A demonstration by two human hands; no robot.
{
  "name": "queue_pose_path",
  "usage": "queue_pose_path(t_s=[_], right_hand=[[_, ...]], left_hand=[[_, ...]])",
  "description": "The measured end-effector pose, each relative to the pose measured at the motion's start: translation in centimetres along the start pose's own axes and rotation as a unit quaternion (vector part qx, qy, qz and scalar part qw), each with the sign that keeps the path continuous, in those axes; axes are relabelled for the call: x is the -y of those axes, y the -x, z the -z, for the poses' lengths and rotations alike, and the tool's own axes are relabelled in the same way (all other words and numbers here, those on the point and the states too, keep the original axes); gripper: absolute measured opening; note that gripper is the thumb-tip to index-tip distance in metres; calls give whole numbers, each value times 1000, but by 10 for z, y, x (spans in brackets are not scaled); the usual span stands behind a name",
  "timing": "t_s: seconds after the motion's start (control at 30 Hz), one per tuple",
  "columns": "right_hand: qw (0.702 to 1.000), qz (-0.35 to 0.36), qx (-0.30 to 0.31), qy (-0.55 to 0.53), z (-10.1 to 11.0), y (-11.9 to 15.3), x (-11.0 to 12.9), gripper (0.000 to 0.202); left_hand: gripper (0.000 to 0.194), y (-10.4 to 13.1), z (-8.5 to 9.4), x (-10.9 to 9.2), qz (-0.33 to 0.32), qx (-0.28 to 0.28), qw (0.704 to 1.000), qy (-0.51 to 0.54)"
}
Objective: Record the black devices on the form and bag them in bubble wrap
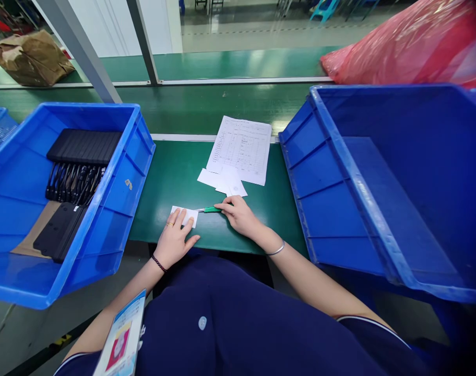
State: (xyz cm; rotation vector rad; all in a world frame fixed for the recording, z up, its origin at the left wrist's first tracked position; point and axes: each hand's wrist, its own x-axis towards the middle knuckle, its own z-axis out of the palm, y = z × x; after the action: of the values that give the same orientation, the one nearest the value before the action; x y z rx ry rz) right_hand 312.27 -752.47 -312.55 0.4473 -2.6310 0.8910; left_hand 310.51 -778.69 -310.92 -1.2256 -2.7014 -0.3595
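Observation:
My left hand [174, 241] lies with its fingers spread over a small white piece of paper [191, 214] near the table's front edge, pressing it flat. In my right hand [240, 216] is a slim green-handled tool [212, 209], pinched between thumb and fingers. Its thin, pale tip points left and meets the paper's right edge; I cannot tell exactly what kind of tool it is. Just beyond my right hand, several white slips [224, 180] overlap the lower end of a printed form [244, 143] with a table and handwriting on it.
To the left, a blue bin [130, 156] holds black devices [83, 146] and bundled black cables [75, 181]. A larger blue bin [320, 193] stands at the right, its inside partly visible. Behind are a brown paper bag [32, 57], a grey metal post [81, 49] and a red plastic bag [410, 49].

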Motion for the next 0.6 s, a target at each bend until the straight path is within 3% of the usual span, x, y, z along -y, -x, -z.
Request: queue_pose_path(t_s=[0.23,0.6], right_hand=[[1000,5,9,-1,2,-3,0,30],[1000,4,11,10,0,-2,2,29]], left_hand=[[49,0,5,6,-26,21,999,-6],[50,-1,4,1,15,4,1000,0]])
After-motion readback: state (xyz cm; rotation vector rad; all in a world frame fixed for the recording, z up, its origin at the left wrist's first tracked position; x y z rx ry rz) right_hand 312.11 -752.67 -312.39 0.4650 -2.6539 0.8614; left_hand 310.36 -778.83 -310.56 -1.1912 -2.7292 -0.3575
